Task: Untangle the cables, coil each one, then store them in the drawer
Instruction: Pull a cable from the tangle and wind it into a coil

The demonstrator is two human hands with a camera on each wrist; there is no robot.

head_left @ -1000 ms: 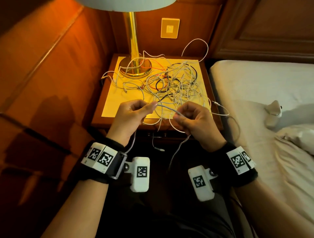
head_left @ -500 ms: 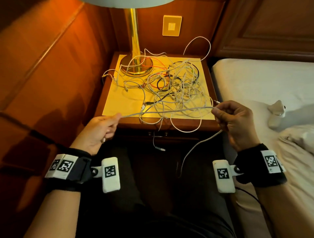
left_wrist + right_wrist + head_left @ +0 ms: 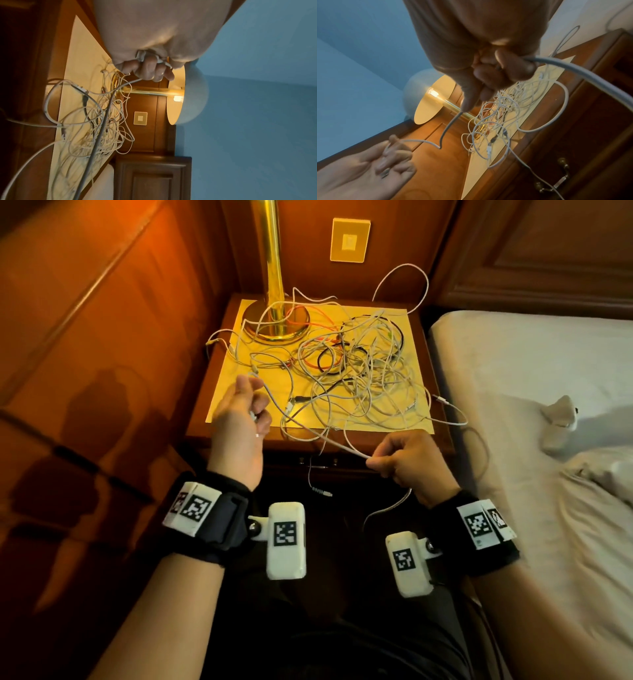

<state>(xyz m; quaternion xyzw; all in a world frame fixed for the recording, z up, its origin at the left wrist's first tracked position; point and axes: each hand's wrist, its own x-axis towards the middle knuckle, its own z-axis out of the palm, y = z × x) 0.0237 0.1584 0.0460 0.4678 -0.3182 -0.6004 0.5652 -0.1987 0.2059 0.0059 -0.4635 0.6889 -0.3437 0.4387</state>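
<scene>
A tangle of mostly white cables (image 3: 356, 378), with some red and black ones, covers the nightstand top (image 3: 239, 392). My left hand (image 3: 245, 414) is raised over the nightstand's front left and grips one white cable (image 3: 329, 440) with curled fingers (image 3: 149, 70), its plug end in the fist. That cable runs down and right to my right hand (image 3: 387, 462), which pinches it in front of the nightstand (image 3: 471, 106). Its loose tail (image 3: 387, 508) hangs below the right hand. The drawer front (image 3: 556, 169) with its brass handle (image 3: 559, 180) looks closed.
A brass lamp (image 3: 274, 313) stands at the nightstand's back left, with cables looped round its base. A bed (image 3: 548, 412) with white sheets lies to the right, a small white object (image 3: 558, 419) on it. Wood panelling closes the left side.
My hands were spread wide with the cable stretched level; the left hand has risen and moved in over the nightstand, the right has come left and down, so the cable now slopes between them.
</scene>
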